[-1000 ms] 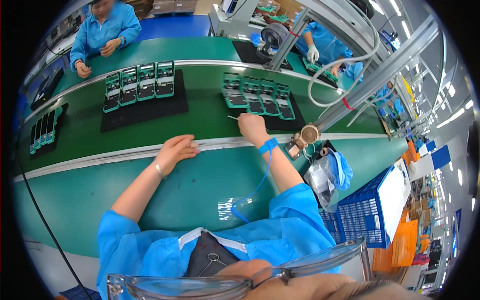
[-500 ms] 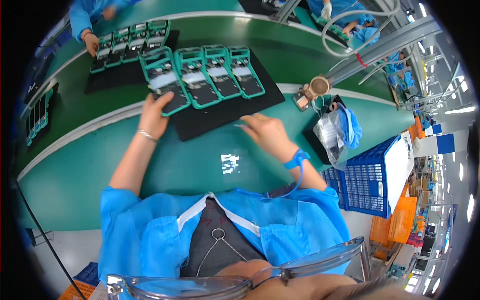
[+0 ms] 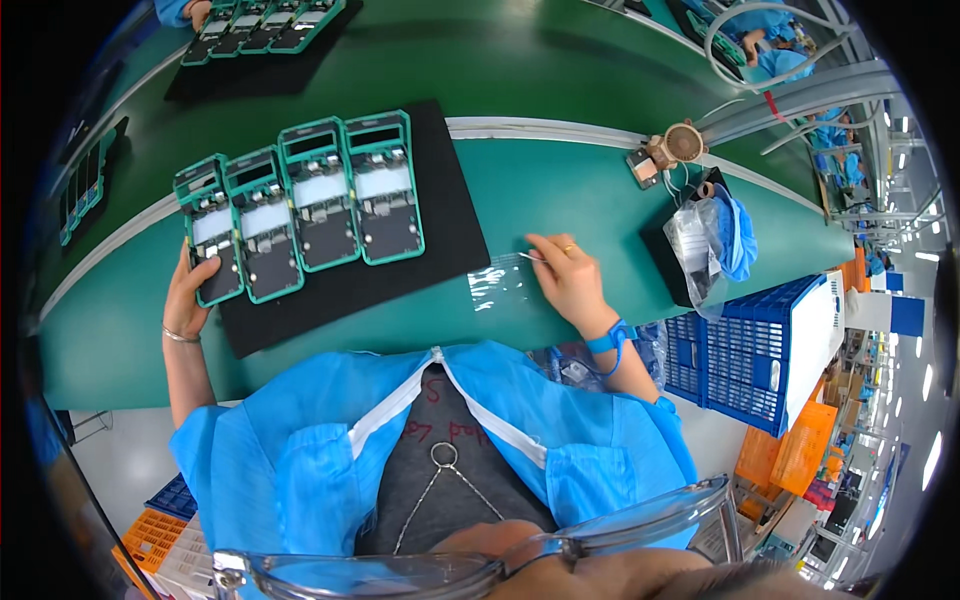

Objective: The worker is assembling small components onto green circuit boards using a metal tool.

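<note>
Several open phone assemblies in green frames stand side by side on a black mat (image 3: 455,215), with dark panels, pale strips and circuit parts showing. My left hand (image 3: 188,292) grips the lower end of the leftmost green-framed phone assembly (image 3: 213,228), thumb on top and the other fingers mostly hidden at its edge. To the right of the mat, my right hand (image 3: 575,285) is closed in a pinch around a thin, light-coloured tool (image 3: 530,257). Its tip points left, over the green bench, apart from the assemblies. The tool's exact kind is too small to tell.
Further back, a co-worker's hand (image 3: 200,14) is at another mat of assemblies (image 3: 265,28). A brown round-headed device (image 3: 683,143) sits at right, behind a black box (image 3: 672,262) with plastic bags and blue cloth (image 3: 738,235). A blue crate (image 3: 745,345) stands beside the bench.
The mat with its assemblies has come off the far green strip onto the near bench, towards me and left, with my left hand on it. My right hand has moved right, away from the mat.
</note>
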Demonstrator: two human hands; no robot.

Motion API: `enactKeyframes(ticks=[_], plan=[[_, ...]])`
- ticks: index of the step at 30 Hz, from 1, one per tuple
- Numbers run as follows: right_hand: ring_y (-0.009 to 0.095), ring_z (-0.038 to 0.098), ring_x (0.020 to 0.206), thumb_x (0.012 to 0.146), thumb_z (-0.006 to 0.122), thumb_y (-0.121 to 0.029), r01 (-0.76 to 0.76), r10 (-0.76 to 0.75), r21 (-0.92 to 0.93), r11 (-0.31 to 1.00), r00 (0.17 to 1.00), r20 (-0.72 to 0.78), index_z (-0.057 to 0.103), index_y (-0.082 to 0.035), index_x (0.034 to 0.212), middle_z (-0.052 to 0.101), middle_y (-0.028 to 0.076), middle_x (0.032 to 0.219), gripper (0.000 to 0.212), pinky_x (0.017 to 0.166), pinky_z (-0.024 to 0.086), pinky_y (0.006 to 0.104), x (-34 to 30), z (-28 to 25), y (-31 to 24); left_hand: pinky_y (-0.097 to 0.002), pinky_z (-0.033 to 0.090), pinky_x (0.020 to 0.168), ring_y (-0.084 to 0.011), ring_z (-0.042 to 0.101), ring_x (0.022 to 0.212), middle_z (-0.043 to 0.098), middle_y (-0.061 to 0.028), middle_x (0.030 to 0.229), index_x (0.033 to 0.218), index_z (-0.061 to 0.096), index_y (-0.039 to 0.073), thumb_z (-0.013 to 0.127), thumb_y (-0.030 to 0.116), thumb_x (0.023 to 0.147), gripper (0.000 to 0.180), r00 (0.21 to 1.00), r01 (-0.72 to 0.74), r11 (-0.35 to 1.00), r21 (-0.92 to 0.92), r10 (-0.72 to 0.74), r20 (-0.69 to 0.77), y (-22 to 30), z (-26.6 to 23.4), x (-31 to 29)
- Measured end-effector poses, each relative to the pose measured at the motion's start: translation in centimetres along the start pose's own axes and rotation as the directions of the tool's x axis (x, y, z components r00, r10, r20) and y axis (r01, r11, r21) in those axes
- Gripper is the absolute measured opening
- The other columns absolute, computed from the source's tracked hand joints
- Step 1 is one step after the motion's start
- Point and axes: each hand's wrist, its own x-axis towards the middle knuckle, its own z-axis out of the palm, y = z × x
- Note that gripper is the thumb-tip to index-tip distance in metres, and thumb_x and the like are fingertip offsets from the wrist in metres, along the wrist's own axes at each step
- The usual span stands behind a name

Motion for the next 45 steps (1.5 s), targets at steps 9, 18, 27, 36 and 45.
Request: enactKeyframes(ticks=[9,18,27,36,45], plan=[[0.027,0.067,0.074,0.086,0.066,-0.003,-0.154,0.137,0.218,0.964,0.987,0.088,0.066,-0.002,0.111,0.063,0.013,0.091,0.026,0.064,0.054,0.0341,2.7,1.8,-6.0,-0.0300,0.049,0.088,-0.0165,0.063,0.099,0.064,-0.0150,0.116,0.149,0.035,0.007,0.060,0.030,0.098,0.062,0.926,-0.190,0.747,0.637,0.352,-0.137,-2.0,2.3,2.4],[0.018,0.064,0.067,0.083,0.072,-0.025,0.185,-0.143,-0.290,0.939,0.977,0.161,0.068,-0.023,0.119,0.057,0.003,0.105,0.036,0.054,0.052,0.0330,-2.8,-1.9,-5.2,-0.0373,0.049,0.090,-0.0318,0.064,0.106,0.064,-0.0213,0.119,0.141,0.046,0.005,0.058,0.026,0.098,0.050,0.795,-0.279,0.496,0.822,0.599,-0.092,-2.6,1.0,3.8],[0.024,0.067,0.070,0.089,0.066,-0.020,-0.127,0.155,-0.478,0.869,0.988,0.020,0.060,-0.009,0.125,0.060,0.008,0.105,0.038,0.057,0.054,0.0369,-1.6,-0.8,-3.1,-0.0444,0.040,0.104,-0.0390,0.048,0.125,0.048,-0.0221,0.139,0.137,0.050,0.003,0.059,0.019,0.095,0.046,0.588,-0.220,-0.016,0.975,0.796,0.145,-0.9,4.1,3.7],[0.018,0.066,0.076,0.100,0.047,-0.007,-0.070,0.107,0.157,0.985,0.963,-0.246,0.069,0.001,0.102,0.070,0.013,0.093,0.024,0.067,0.051,0.0284,-0.6,-5.5,-4.0,-0.0461,0.034,0.112,-0.0345,0.042,0.135,0.047,-0.0206,0.142,0.129,0.053,-0.005,0.076,0.024,0.075,0.066,0.073,-0.989,-0.097,0.110,0.318,0.945,-4.6,25.8,-4.6],[0.027,0.068,0.094,0.084,0.067,0.005,-0.014,0.033,0.313,0.950,0.998,-0.058,0.067,-0.001,0.110,0.069,0.015,0.109,0.026,0.079,0.054,0.0335,-3.6,-3.0,-5.5,-0.0451,0.023,0.118,-0.0283,0.033,0.142,0.041,-0.0147,0.150,0.138,0.048,-0.001,0.066,0.042,0.084,0.071,0.004,-0.979,-0.203,0.015,0.056,0.998,-7.7,26.5,-3.5]])
